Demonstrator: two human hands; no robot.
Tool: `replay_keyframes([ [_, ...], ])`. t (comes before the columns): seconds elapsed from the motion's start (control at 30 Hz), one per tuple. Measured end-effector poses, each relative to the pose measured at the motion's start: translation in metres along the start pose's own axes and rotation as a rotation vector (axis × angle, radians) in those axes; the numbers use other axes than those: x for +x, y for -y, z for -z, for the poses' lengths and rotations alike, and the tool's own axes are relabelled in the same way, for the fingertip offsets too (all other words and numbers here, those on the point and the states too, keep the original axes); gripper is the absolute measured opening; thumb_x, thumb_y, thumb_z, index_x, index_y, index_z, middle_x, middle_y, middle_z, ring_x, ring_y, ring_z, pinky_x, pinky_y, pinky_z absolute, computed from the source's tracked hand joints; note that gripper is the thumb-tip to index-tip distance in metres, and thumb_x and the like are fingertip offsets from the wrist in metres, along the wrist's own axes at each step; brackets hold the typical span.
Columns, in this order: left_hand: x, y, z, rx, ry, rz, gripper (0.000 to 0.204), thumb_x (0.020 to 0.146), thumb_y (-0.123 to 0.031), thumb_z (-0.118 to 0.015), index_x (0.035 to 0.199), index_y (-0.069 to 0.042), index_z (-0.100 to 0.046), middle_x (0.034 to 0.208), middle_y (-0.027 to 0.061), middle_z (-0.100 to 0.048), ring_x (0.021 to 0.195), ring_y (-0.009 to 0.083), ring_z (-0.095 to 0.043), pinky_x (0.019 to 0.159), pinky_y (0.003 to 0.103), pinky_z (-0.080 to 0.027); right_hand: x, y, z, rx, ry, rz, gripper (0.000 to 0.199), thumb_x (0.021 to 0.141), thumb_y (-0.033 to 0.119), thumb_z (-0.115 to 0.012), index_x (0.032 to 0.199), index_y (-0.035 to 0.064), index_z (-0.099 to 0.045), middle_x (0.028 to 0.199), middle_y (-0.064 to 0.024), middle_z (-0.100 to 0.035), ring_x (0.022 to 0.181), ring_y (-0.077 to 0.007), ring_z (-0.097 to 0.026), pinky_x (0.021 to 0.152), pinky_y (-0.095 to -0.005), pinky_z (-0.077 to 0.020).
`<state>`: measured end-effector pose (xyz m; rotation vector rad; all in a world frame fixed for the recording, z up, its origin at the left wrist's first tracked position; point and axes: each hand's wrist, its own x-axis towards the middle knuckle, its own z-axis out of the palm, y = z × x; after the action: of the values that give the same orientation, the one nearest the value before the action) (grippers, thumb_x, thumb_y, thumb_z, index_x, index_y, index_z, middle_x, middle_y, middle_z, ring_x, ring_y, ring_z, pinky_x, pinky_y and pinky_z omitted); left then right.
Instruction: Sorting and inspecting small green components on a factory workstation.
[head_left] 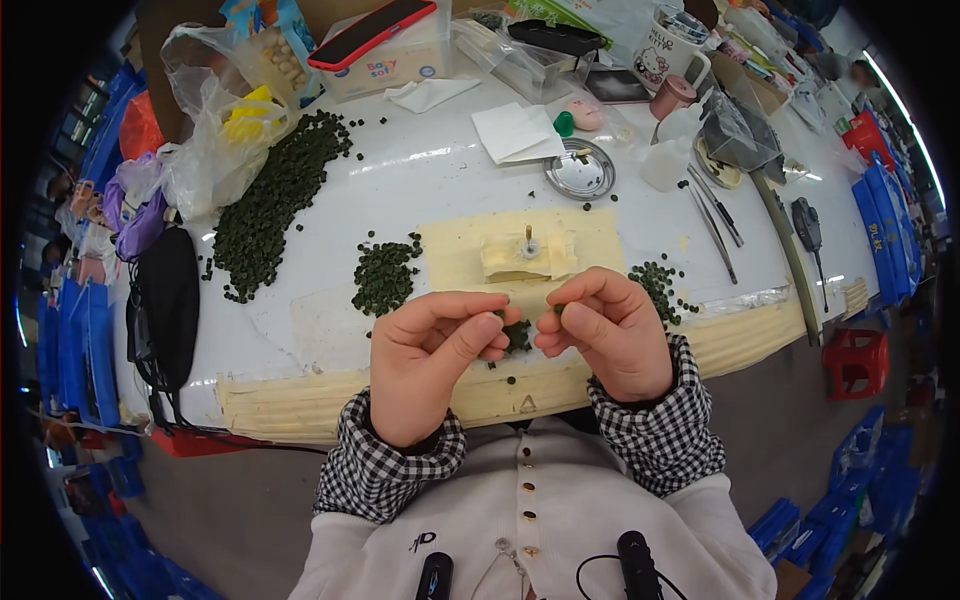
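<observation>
Close to the table's front edge, both hands are raised with their fingertips a short gap apart. My left hand (425,345) pinches a small dark green round piece, mostly covered by thumb and forefinger. Between the thumb and forefinger of my right hand (622,335) sits another small dark green piece, also partly hidden. Just beneath them lies a little cluster of the same pieces (517,338). Beyond the fingers stands a cream tape-covered block (510,262) with a thin upright metal pin (528,238). A small pile of green pieces (383,275) is left of it, a looser group (652,284) right.
A large heap of green pieces (275,205) spreads at the left, beside plastic bags (215,150) and a black pouch (165,310). Farther back are a round metal dish (580,170), white paper (517,133) and a mug (668,55). Tweezers (712,235) lie at the right.
</observation>
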<state>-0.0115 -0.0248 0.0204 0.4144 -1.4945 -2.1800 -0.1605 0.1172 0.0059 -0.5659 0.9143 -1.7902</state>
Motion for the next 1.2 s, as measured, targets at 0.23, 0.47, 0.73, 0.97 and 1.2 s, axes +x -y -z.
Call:
replay_keyframes([
  [0.23,0.005,0.012,0.004,-0.172,-0.026,0.099,0.022,0.095,-0.007,-0.058,0.114,0.003,-0.063,0.098,0.0133,-0.069,0.083,0.0134,-0.065,0.076,0.025,-0.054,0.004,-0.004,-0.006,-0.108,-0.044,0.054,0.016,0.091,0.000,-0.060,0.107,-0.0029,-0.060,0.098,-0.0141,-0.069,0.090,-0.0179,-0.068,0.081,-0.0295,-0.0566],
  [0.47,0.005,0.016,0.000,-0.106,-0.033,0.057,0.023,0.094,-0.004,-0.058,0.115,0.005,-0.061,0.101,0.0138,-0.069,0.086,0.0141,-0.066,0.081,0.026,-0.055,0.005,-0.007,-0.007,-0.175,-0.078,0.111,0.017,0.089,-0.004,-0.061,0.107,-0.0047,-0.060,0.100,-0.0139,-0.069,0.093,-0.0176,-0.067,0.084,-0.0293,-0.0556],
  [0.73,0.004,0.017,0.001,-0.052,-0.005,0.019,0.024,0.092,0.001,-0.059,0.115,0.006,-0.061,0.101,0.0137,-0.069,0.088,0.0136,-0.065,0.082,0.025,-0.054,0.005,-0.010,-0.004,-0.190,-0.010,0.220,0.020,0.089,-0.005,-0.060,0.109,-0.0057,-0.060,0.103,-0.0153,-0.068,0.097,-0.0184,-0.067,0.088,-0.0293,-0.0539],
  [0.97,0.005,0.016,-0.002,-0.076,-0.043,0.040,0.019,0.090,0.000,-0.062,0.108,0.006,-0.063,0.096,0.0126,-0.069,0.084,0.0132,-0.066,0.077,0.025,-0.054,0.002,-0.009,-0.008,-0.314,-0.083,0.213,0.021,0.087,-0.006,-0.063,0.107,-0.0052,-0.062,0.103,-0.0137,-0.067,0.096,-0.0174,-0.066,0.086,-0.0279,-0.0527],
  [1.2,0.003,0.020,0.001,-0.026,-0.013,0.017,0.017,0.088,0.000,-0.065,0.105,0.005,-0.064,0.091,0.0117,-0.070,0.081,0.0128,-0.066,0.075,0.025,-0.055,0.007,-0.009,-0.011,-0.692,-0.061,0.402,0.024,0.079,-0.009,-0.069,0.100,0.0010,-0.071,0.094,-0.0077,-0.062,0.086,-0.0143,-0.061,0.077,-0.0248,-0.0491],
])
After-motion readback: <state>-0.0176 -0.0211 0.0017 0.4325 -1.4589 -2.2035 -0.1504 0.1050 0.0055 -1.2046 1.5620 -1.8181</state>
